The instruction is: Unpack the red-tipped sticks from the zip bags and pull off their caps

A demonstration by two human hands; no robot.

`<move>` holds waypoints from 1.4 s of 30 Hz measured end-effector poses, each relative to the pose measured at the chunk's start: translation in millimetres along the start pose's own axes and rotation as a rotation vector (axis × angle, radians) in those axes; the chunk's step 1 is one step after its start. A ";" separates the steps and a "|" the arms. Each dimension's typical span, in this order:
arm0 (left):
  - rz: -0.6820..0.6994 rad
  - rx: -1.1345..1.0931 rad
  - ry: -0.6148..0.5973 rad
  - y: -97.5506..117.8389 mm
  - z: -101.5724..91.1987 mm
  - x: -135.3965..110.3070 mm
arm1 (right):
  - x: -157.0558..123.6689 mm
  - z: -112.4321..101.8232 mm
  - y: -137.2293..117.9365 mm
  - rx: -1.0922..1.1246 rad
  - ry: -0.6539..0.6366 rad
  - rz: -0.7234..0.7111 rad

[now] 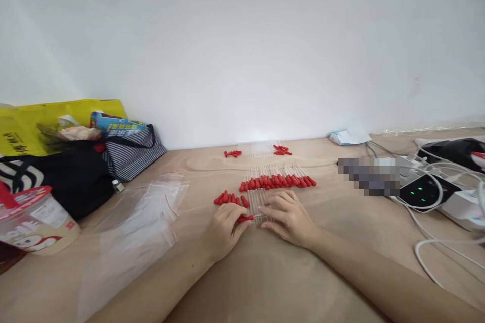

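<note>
We locate the red bulb (245,218) at the front centre of the counter (212,298), low over the surface between our two hands. The fingers of our left hand (224,229) pinch this bulb, thumb on the near side, with its narrow end directed toward our right hand (290,217). A thin clear tube (259,216) extends sideways from the bulb end toward the right fingers; we cannot tell how far it is seated. The right fingers are curved and spread, index finger apart from thumb, over the clear tubes; we cannot tell whether they grip one. These clear tubes (257,201) lie side by side, running away from us. Just beyond the left hand, we note a small pile of loose bulbs (226,198). Behind the tubes, a row of red-capped droppers (278,181) lies with bulbs toward us and stems toward the wall (242,50). Near the wall, two small red clusters, a left cluster (233,153) and a right cluster (282,150), flank some clear material. To the left, we find flat plastic bags (151,207), a lidded cup (45,227), a striped bag (132,154) and a yellow bag (22,116). To the right are white cables (420,252) and a black device (430,192) showing green lights.
</note>
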State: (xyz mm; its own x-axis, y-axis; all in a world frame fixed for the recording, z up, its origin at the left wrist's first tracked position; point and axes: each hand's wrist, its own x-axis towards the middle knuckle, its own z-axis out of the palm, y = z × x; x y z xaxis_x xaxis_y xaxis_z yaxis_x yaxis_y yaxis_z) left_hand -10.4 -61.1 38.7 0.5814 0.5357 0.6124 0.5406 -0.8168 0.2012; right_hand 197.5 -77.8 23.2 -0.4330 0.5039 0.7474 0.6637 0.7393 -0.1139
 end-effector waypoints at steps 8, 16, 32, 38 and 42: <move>0.032 -0.003 -0.034 1.3 -0.8 1.1 | 4.5 -0.5 -4.9 -0.033 0.002 -0.099; 0.108 -0.041 -0.069 -2.0 -0.2 2.4 | 3.7 -4.3 -7.7 -0.037 -0.101 -0.098; 0.120 -0.113 -0.161 3.8 -7.9 2.3 | 2.0 -10.1 -9.2 -0.021 -0.117 -0.130; 0.109 -0.117 -0.180 5.1 -7.5 2.5 | 1.0 -10.9 -10.6 0.014 -0.116 -0.098; 0.151 -0.117 -0.143 4.8 -8.1 1.6 | -0.4 -11.3 -10.7 0.025 -0.134 -0.085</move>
State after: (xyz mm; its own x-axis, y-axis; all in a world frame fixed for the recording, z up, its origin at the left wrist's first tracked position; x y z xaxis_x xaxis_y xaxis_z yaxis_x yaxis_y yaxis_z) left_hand -11.8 -65.9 46.9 0.7350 0.4235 0.5295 0.3714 -0.9048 0.2082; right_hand 197.5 -90.9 31.5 -0.5658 0.4930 0.6609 0.6063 0.7920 -0.0717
